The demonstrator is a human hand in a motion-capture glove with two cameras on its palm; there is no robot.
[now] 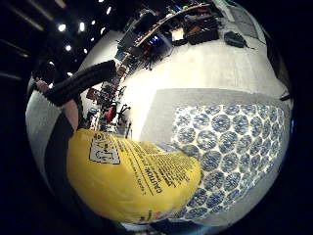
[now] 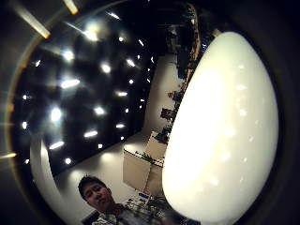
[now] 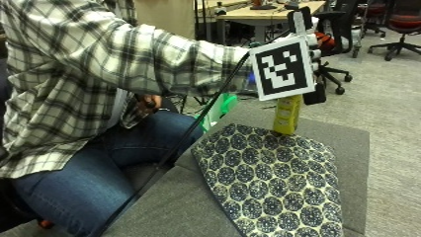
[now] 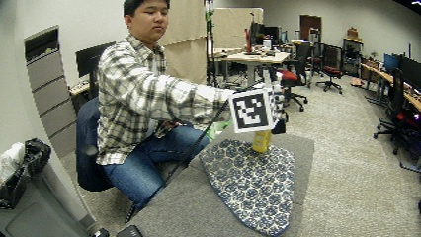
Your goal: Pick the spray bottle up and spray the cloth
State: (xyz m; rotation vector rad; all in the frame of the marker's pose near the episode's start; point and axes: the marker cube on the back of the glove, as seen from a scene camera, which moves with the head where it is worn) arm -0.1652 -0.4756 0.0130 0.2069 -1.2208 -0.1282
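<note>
A yellow spray bottle (image 3: pixel 287 114) stands upright at the far edge of the blue-and-white patterned cloth (image 3: pixel 276 182), which lies spread on the grey table (image 3: pixel 345 140). My gloved right hand (image 3: pixel 315 92) grips the bottle's top, mostly hidden behind the marker. Whether the bottle's base touches the cloth I cannot tell. In the little finger side palm view the yellow bottle (image 1: pixel 129 178) with its printed label sits close to the palm, above the cloth (image 1: pixel 230 147). A white rounded part (image 2: pixel 220 131) fills the thumb side palm view.
The person sits at the table's near side; the bare hand rests by the lap (image 3: pixel 150 103). A green object (image 3: pixel 222 109) stands beside the table's far corner. Office chairs (image 3: pixel 332 69) and desks (image 4: pixel 253 57) lie beyond.
</note>
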